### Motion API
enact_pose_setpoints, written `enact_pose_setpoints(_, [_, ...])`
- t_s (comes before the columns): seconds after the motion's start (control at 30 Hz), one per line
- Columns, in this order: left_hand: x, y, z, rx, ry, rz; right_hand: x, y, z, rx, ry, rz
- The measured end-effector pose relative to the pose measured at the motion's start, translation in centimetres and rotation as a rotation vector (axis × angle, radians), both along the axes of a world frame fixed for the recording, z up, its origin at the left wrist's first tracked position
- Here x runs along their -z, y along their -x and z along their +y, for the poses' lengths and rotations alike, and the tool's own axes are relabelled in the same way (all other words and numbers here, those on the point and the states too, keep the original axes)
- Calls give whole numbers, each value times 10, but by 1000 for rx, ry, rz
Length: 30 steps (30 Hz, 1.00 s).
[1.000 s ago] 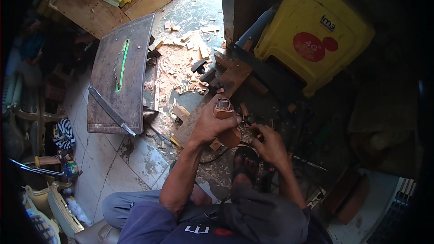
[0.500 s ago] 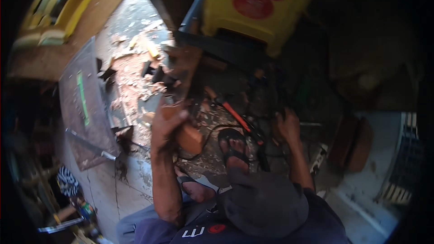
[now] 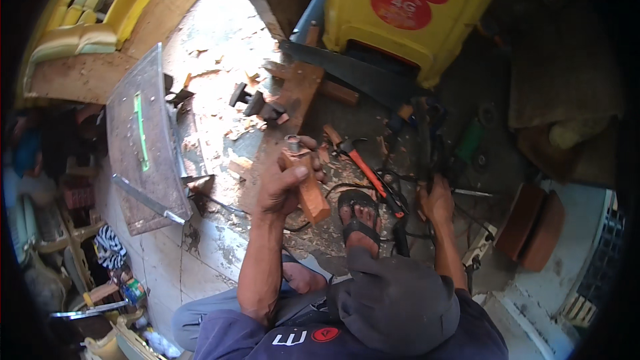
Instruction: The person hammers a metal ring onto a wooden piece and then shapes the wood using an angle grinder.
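My left hand [image 3: 283, 183] grips a reddish wooden block [image 3: 311, 197] topped by a small metal piece [image 3: 292, 140]. My right hand [image 3: 437, 199] reaches down at the right, fingers curled at the dark tools [image 3: 427, 147]; what they hold is unclear. Between the hands lies a claw hammer [image 3: 360, 163] with an orange-and-black handle, amid cables and wood shavings. A green tool [image 3: 468, 143] lies in shadow beyond my right hand. My sandalled foot [image 3: 357, 220] is below the hammer.
A worn board [image 3: 143, 140] with a long blade [image 3: 148, 201] on it stands left. Yellow-edged furniture [image 3: 117, 13] is upper left, a yellow plastic chair [image 3: 403, 40] at the back, planks [image 3: 297, 97] and shavings [image 3: 207, 93] mid-floor, reddish wooden pieces [image 3: 520, 223] at right.
The view has swung to the right. My right hand has left the block and moved right to the dark tools, uncovering the hammer. My left hand still holds the block.
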<state>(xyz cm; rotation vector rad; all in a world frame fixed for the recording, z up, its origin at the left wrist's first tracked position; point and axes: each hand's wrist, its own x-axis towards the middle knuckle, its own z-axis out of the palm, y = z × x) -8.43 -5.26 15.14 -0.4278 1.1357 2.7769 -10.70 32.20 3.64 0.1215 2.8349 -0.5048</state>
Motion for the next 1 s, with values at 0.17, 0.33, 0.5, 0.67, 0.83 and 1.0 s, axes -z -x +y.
enact_pose_setpoints(0.17, [3,0,-2,63,-81,62,19,-3,0,-7,-21,-6])
enact_pose_setpoints(0.33, [7,-3,-5,60,-211,120,7,2,-5,-15,-4,-15])
enact_pose_setpoints(0.5, [5,-4,-3,43,-287,167,25,0,5,-25,-8,36])
enact_pose_setpoints(0.67, [6,-4,-4,60,-331,209,26,0,5,-33,10,10])
enact_pose_setpoints(0.83, [5,-5,-1,-1,-247,160,19,-2,1,-18,23,23])
enact_pose_setpoints(1.0, [14,-8,-15,-12,114,29,11,-5,-18,-28,66,188])
